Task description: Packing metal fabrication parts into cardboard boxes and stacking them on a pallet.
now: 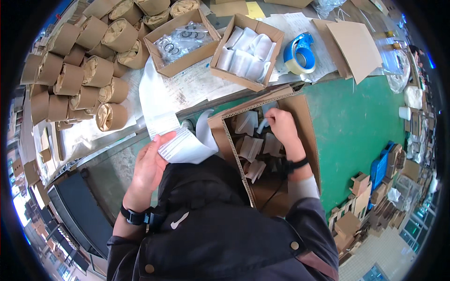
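My left hand [152, 159] pinches a long strip of white printed labels [180, 146] between thumb and fingers. One end of the strip runs up onto the table, and another part curls up beside the carton. Inside an open cardboard carton [311, 140] at my right, my right hand [282, 126] has its fingers closed by a small pale curved piece [263, 125]; what they grip is partly hidden. Several white-wrapped pieces [251, 147] stand and lie in the carton below that hand.
Brown paper-stuffed cardboard tubes [101, 70] are piled at the far left. On the table are a box of bagged black rings [183, 42], a box of white-wrapped pieces [246, 51], a blue tape dispenser [300, 54] and flat cardboard sheets [354, 49]. A blue crate [380, 166] is at the right.
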### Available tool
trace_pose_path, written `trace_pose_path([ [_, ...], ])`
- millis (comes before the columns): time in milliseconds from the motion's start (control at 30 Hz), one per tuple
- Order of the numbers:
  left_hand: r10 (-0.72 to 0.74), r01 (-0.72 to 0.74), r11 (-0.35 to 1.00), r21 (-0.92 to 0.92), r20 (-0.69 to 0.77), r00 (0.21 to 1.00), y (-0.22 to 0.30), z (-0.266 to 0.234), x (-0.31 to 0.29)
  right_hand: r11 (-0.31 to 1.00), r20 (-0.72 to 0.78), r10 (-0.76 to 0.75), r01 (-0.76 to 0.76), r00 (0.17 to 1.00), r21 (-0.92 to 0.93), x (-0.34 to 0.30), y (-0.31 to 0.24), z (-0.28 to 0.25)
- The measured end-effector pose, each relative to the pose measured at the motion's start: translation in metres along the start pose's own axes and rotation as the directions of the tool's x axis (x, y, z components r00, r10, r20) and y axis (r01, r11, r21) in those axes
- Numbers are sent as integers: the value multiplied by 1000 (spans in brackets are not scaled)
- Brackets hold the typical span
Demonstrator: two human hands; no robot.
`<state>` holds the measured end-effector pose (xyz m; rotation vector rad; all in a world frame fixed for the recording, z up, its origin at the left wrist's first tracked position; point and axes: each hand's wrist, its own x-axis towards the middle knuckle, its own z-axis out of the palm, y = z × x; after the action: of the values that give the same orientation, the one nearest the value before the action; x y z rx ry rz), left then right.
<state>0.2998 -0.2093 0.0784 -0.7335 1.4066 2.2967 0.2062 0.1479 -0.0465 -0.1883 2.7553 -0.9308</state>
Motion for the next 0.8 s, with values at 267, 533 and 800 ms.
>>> trace_pose_path([
  [267,-9,11,1000,27,-43,999,-3,-5,-8,876,-182,-67,-30,981,-482,18,56,62],
  [533,45,-43,995,89,-17,999,-12,-10,-7,896,-165,232,-276,959,-348,-9,61,82],
  [800,26,-26,993,118,1,1000,-12,-15,-15,856,-208,407,-451,890,-254,18,58,98],
])
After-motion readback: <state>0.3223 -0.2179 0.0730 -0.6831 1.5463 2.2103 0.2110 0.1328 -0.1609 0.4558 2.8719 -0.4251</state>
